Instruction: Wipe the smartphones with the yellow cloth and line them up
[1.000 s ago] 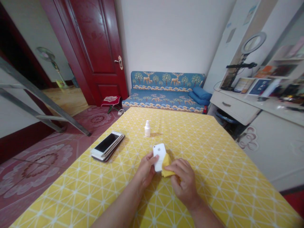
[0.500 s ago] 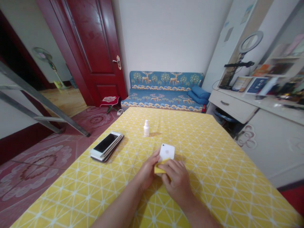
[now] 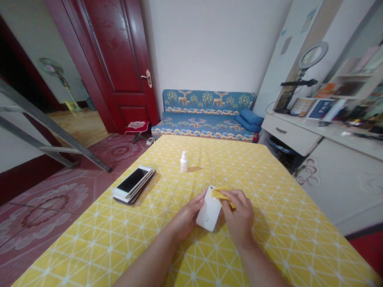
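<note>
A white phone (image 3: 208,213) is held above the table with its back and camera facing me. My left hand (image 3: 189,213) grips it along the left edge, some fingers hidden beneath. In my right hand (image 3: 241,215) is a folded yellow cloth (image 3: 220,194), pinched between thumb and fingers and touching the upper right of the phone's back. Beyond both hands a small white spray bottle (image 3: 184,163) stands upright. To the left lies a stack of phones (image 3: 134,183), the top one white with a dark screen.
A yellow patterned tablecloth (image 3: 125,235) covers the table. Past its far edge is a blue sofa (image 3: 200,119). A white cabinet (image 3: 338,171) flanks the right side, and a metal ladder (image 3: 74,149) leans at the left near a red door (image 3: 116,59).
The right hand has moved the cloth from the phone's lower part up and rightward to its upper corner. More of the phone's back shows, and the phone is tilted differently.
</note>
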A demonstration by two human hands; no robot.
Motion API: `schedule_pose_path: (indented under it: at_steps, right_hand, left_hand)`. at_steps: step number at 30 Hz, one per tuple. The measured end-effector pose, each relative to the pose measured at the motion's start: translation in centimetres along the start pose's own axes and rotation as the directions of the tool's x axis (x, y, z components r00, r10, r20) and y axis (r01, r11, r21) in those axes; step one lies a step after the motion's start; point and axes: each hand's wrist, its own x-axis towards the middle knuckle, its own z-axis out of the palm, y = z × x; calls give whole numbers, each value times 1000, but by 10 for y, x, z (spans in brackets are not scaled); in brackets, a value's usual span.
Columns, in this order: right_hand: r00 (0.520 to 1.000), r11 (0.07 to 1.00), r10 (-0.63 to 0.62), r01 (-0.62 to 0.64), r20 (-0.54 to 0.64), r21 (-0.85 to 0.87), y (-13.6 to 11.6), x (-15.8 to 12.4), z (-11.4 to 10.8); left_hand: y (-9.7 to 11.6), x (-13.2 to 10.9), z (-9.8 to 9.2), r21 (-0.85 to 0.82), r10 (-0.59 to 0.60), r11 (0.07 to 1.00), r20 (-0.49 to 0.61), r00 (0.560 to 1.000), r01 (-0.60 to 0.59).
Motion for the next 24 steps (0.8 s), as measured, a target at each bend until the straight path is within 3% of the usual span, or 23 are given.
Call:
schedule_pose_path:
  at_steps: [4, 8, 14, 19, 24]
  right_hand:
    - [995, 985, 97, -97, 5, 146, 4, 1, 2]
    - [993, 950, 112, -117, 34, 289, -4, 0, 1]
    - [996, 944, 71, -84, 55, 319, -9, -4, 6]
    - [995, 947, 32, -60, 93, 315, -9, -8, 11]
    - [986, 907, -55, -18, 160, 421, -20, -11, 11]
  left_hand:
    - [4, -2, 1, 21, -58, 998, 95, 994, 56]
    - [4, -3, 0, 76, -153, 987, 133, 979, 144]
    - [-2, 1, -3, 77, -221, 973, 37, 975, 218]
    - [-3, 0, -5, 65, -181, 981, 5, 983, 180]
    - [-2, 0, -4, 41, -157, 987, -12, 988, 157]
